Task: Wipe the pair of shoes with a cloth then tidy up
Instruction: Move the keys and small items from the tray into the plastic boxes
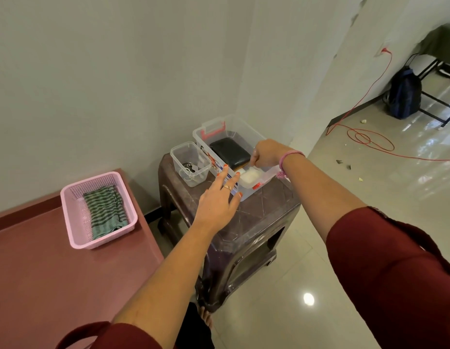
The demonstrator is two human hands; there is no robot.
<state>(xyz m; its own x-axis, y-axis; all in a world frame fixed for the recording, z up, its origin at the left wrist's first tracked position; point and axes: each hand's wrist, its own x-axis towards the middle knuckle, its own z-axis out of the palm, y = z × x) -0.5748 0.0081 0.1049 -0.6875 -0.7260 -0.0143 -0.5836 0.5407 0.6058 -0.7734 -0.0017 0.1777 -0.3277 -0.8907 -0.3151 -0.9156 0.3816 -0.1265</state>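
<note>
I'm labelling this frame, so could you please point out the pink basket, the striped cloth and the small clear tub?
pink basket (75, 222): head view, left wall.
striped cloth (104, 212): head view, middle.
small clear tub (177, 159): head view, left wall.

Soft indoor light, floor (309, 299) glare, wide-angle warp.

A small clear tub (191, 163) with metal trinkets inside stands on a dark plastic stool (246, 230). Well apart, a dark blue backpack (405, 93) leans by a black metal frame (436, 107), and a red cable (370, 139) coils across the glossy floor (281, 311).
</note>
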